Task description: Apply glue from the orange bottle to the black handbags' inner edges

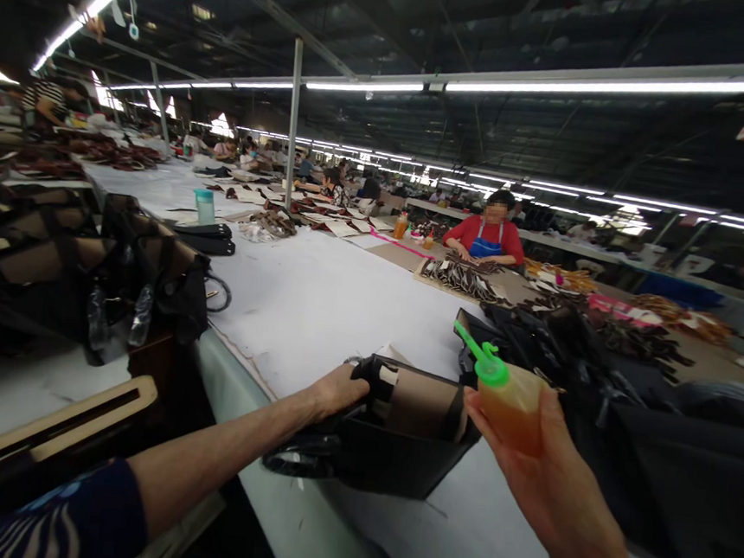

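A black bag (401, 460) with a tan lining sits at the edge of the white-topped table, its top facing up. My left hand (340, 391) grips the bag's upper left edge, fingers closed over it. Black looped handles (301, 455) hang at the bag's left side. In my right hand (541, 467) is a squeeze bottle (510, 404) with amber liquid and a green nozzle cap, tilted so the nozzle points up and left. The bottle is beside the bag's right end, and some right-hand fingertips are close to that edge; whether they touch it I cannot tell.
Black bags (157, 269) are piled at the left, and more black pieces (650, 442) lie at the right. A teal cup (205, 207) stands on the white table (338, 293). Across it, a person in red (490, 233) works by bundled dark strips (463, 278). A wooden frame (92, 419) lies lower left.
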`<state>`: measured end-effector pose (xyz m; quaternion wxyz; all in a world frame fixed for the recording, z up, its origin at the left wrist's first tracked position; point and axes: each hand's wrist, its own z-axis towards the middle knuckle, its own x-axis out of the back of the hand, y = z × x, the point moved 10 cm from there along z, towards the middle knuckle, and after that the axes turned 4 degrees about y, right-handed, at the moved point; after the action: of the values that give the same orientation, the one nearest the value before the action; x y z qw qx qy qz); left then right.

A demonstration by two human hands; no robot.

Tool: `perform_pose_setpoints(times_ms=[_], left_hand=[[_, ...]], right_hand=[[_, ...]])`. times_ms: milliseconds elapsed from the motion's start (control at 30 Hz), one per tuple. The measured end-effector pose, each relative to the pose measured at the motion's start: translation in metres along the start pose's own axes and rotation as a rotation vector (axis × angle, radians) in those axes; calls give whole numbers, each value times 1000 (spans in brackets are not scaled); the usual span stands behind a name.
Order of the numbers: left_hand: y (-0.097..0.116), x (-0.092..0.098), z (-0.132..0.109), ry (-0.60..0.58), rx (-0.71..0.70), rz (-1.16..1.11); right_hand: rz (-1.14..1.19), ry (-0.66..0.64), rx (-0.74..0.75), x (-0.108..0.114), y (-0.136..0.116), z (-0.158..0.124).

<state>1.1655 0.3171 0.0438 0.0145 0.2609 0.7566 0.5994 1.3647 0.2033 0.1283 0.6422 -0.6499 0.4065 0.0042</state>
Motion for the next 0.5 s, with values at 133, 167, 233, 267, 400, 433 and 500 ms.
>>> perform_pose_setpoints(times_ms=[133, 167, 233, 267, 400, 433, 500], left_hand=[[-2, 3, 2, 28, -101, -167], [1, 5, 2, 27, -137, -219], [13, 9, -2, 0, -215, -289], [21, 13, -5, -27, -249, -305], [55, 33, -24, -188, -263, -281], [61, 40, -29, -238, -240, -244], [65, 50, -42, -359, -188, -116]], right_hand=[[37, 30, -55, 3, -1, -4], [46, 50, -75, 6, -2, -5], [50, 86, -130, 13, -3, -9], [50, 91, -157, 15, -3, -12], [47, 37, -299, 15, 14, -36], [40, 9, -324, 11, 21, -43], [10, -42, -374, 4, 38, -59]])
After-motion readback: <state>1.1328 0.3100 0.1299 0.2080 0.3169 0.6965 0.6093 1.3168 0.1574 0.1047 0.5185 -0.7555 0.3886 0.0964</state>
